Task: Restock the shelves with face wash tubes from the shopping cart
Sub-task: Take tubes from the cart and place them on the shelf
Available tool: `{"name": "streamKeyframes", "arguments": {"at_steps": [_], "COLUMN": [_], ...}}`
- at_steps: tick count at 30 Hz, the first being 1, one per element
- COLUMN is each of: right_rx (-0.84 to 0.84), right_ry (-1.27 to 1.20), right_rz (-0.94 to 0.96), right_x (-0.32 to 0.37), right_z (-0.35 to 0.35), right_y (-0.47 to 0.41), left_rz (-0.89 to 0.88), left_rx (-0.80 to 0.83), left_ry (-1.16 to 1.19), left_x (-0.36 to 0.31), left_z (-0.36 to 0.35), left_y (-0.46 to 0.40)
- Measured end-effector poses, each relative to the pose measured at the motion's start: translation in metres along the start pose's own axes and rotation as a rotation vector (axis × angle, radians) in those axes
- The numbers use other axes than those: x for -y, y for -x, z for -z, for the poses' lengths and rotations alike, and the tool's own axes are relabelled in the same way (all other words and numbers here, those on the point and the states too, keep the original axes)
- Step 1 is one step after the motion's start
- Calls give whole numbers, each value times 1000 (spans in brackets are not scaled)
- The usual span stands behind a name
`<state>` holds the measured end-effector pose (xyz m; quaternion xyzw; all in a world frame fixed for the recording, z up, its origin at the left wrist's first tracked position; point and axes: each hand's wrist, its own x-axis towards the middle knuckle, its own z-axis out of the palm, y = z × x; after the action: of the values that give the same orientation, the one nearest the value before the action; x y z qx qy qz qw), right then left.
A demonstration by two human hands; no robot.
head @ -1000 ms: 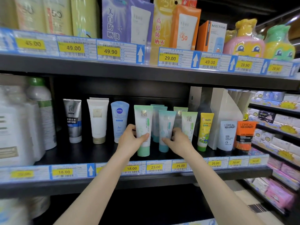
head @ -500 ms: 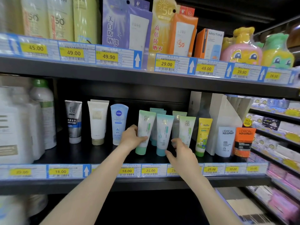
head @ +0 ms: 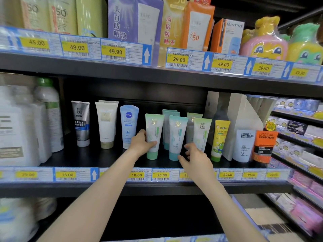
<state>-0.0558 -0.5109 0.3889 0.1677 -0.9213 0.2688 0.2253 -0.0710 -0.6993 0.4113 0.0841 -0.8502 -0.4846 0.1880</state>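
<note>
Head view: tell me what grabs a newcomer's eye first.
Two bare arms reach to the middle shelf, where the left hand grips a green-capped face wash tube and the right hand hovers open by a teal-capped tube. Above, yellow price tags line the upper shelf edge, with cartoon-faced bottles at the far right.

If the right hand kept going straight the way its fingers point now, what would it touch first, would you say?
Most likely the blue-capped pale teal tube just ahead of the right hand, whose fingers reach toward its lower part. Depth is unclear; the green-capped white tube beside it is nearly as close.
</note>
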Motion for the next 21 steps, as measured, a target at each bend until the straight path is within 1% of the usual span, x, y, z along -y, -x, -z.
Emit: {"name": "streamKeyframes", "arguments": {"at_steps": [7, 12, 14, 17, 19, 21], "right_rx": [13, 10, 0, -10, -5, -10], "right_ry": [-9, -47, -57, -19, 38, 122], "right_rz": [-1, -5, -11, -13, -11, -5], "right_x": [3, 3, 3, -3, -10, -19], "right_z": [3, 5, 7, 14, 22, 34], "right_y": [2, 3, 3, 3, 4, 8], "left_rz": [11, 51, 48, -35, -162, -317], "left_rx": [6, 52, 24, -59, -86, -97], "left_ry": [-52, -230, -342, -588, -736, -804], "left_x": [-3, -8, -13, -25, -36, -49], "left_z": [1, 8, 12, 17, 15, 6], "left_y": [3, 5, 11, 26, 38, 50]}}
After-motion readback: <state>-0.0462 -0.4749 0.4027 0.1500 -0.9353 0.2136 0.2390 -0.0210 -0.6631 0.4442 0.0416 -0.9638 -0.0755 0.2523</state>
